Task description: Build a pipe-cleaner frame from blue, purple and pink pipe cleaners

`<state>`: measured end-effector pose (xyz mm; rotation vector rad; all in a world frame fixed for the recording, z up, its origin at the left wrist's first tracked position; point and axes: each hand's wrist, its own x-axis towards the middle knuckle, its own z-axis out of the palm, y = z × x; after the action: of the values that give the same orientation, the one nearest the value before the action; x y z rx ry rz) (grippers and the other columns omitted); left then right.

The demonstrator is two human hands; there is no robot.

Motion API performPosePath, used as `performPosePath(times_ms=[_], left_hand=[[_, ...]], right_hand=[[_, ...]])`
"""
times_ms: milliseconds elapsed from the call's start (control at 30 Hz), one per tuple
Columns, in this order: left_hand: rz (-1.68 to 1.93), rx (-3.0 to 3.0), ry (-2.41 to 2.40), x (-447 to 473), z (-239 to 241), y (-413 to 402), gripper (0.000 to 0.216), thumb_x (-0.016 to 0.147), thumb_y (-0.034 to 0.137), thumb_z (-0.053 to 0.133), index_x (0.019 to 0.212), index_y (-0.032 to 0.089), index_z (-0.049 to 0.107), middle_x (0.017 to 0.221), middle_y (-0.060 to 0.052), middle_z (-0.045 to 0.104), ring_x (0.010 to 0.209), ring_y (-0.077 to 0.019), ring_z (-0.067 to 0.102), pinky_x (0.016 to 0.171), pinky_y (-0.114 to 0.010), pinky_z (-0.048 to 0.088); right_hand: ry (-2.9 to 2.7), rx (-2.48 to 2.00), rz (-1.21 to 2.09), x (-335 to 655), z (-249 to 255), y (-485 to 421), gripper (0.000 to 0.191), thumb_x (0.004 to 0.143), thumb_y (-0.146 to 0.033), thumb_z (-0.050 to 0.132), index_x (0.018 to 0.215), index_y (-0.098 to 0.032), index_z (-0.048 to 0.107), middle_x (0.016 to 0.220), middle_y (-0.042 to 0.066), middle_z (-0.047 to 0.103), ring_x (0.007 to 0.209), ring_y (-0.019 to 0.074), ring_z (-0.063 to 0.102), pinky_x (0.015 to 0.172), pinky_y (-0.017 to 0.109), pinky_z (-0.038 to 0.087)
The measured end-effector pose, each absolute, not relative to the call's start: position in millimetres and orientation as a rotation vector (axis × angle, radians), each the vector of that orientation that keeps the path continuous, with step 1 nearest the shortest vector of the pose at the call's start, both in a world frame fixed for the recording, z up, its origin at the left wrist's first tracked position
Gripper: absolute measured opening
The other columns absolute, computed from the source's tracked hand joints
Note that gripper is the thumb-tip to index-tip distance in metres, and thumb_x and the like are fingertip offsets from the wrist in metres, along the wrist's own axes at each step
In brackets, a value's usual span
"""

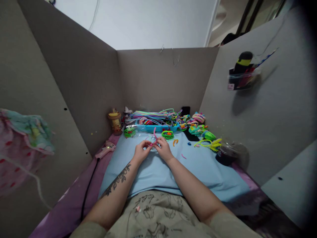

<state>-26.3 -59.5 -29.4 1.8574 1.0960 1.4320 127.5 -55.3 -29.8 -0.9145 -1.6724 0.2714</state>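
Note:
A pink pipe cleaner (155, 131) stands up between my two hands, its lower part bent among the fingertips. My left hand (143, 150) pinches it from the left side. From the right, my right hand (162, 148) closes its fingers on the same piece, and the two hands nearly touch. Just beyond them on the blue cloth (138, 172) lies a green fuzzy ring-shaped piece (167, 134). A short orange pipe cleaner (175, 142) and a small pink offcut (183, 156) rest to the right of my hands.
A blue tray (158, 128) heaped with coloured pipe cleaners stands at the back. Finished fuzzy pieces (196, 124) sit right of it. A pink glue gun (106, 150) with a black cord lies left. A dark lidded tub (226, 155) stands right. Grey panels (163, 79) enclose the table.

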Motion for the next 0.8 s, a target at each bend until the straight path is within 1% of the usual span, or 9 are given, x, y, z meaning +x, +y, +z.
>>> performPosePath(times_ms=[233,300,367,467,533,600,700,767,800], left_hand=[[1.361,1.825,0.990,-22.9,-30.1,-59.1,0.012,0.070,0.020,0.064,0.081,0.015,0.063,0.079,-0.005,0.070,0.075,-0.0167,0.066,0.074,-0.031,0.053],[1.355,1.830,0.986,-22.0,-31.3,-58.1,0.014,0.068,0.018,0.065,0.081,0.015,0.062,0.078,-0.004,0.069,0.073,-0.0161,0.065,0.072,-0.030,0.053],[1.368,1.834,1.004,-22.0,-32.5,-56.9,0.018,0.067,0.018,0.066,0.083,0.015,0.061,0.075,-0.003,0.067,0.070,-0.0149,0.063,0.069,-0.028,0.052],[1.408,1.835,1.057,-23.6,-33.3,-55.9,0.020,0.069,0.022,0.066,0.086,0.016,0.058,0.075,-0.001,0.064,0.068,-0.0135,0.060,0.067,-0.026,0.049],[1.430,1.838,1.094,-25.1,-33.0,-55.9,0.020,0.071,0.026,0.065,0.087,0.016,0.057,0.076,-0.001,0.063,0.068,-0.0130,0.058,0.066,-0.026,0.048],[1.436,1.851,1.118,-26.1,-32.5,-56.6,0.020,0.072,0.028,0.064,0.087,0.017,0.057,0.077,-0.001,0.062,0.067,-0.0126,0.056,0.065,-0.025,0.046],[1.425,1.884,1.127,-26.1,-32.2,-58.4,0.022,0.073,0.030,0.064,0.090,0.017,0.057,0.079,-0.001,0.062,0.066,-0.0121,0.055,0.064,-0.025,0.044],[1.412,1.904,1.122,-25.4,-32.2,-59.8,0.027,0.073,0.029,0.064,0.096,0.018,0.056,0.076,0.000,0.061,0.064,-0.0118,0.053,0.063,-0.024,0.043],[1.405,1.913,1.117,-25.1,-32.2,-60.4,0.029,0.073,0.029,0.064,0.098,0.018,0.055,0.074,0.001,0.060,0.063,-0.0117,0.053,0.062,-0.024,0.042]], right_hand=[[-1.571,-0.935,0.331,125.1,-32.4,-54.7,0.007,0.074,-0.021,0.061,0.068,-0.021,0.057,0.084,0.003,0.050,0.081,0.0188,0.052,0.071,0.032,0.045],[-1.553,-0.942,0.346,123.8,-32.7,-54.2,0.008,0.073,-0.021,0.060,0.067,-0.020,0.056,0.082,0.002,0.049,0.078,0.0177,0.052,0.069,0.031,0.045],[-1.538,-0.951,0.358,122.7,-32.4,-53.7,0.008,0.073,-0.022,0.061,0.067,-0.020,0.056,0.080,0.001,0.049,0.074,0.0165,0.051,0.066,0.029,0.045],[-1.526,-0.958,0.370,122.6,-31.9,-53.1,0.010,0.076,-0.026,0.059,0.068,-0.020,0.057,0.081,0.002,0.052,0.072,0.0157,0.052,0.061,0.026,0.044],[-1.501,-0.966,0.357,124.2,-31.9,-52.5,0.011,0.080,-0.028,0.054,0.074,-0.019,0.059,0.082,0.003,0.054,0.073,0.0162,0.054,0.060,0.026,0.044],[-1.454,-0.985,0.321,127.0,-32.0,-51.9,0.014,0.083,-0.027,0.049,0.087,-0.020,0.060,0.083,0.004,0.056,0.075,0.0169,0.054,0.063,0.027,0.045],[-1.411,-1.001,0.249,131.3,-31.3,-52.0,0.029,0.082,-0.020,0.047,0.110,-0.021,0.056,0.089,0.005,0.055,0.077,0.0180,0.053,0.070,0.032,0.046],[-1.440,-0.987,0.214,133.3,-30.3,-53.0,0.038,0.080,-0.015,0.046,0.116,-0.023,0.054,0.096,0.007,0.055,0.082,0.0191,0.054,0.075,0.034,0.046],[-1.464,-0.976,0.202,134.0,-29.7,-53.4,0.040,0.079,-0.013,0.046,0.116,-0.024,0.056,0.099,0.007,0.055,0.085,0.0196,0.054,0.077,0.034,0.046]])
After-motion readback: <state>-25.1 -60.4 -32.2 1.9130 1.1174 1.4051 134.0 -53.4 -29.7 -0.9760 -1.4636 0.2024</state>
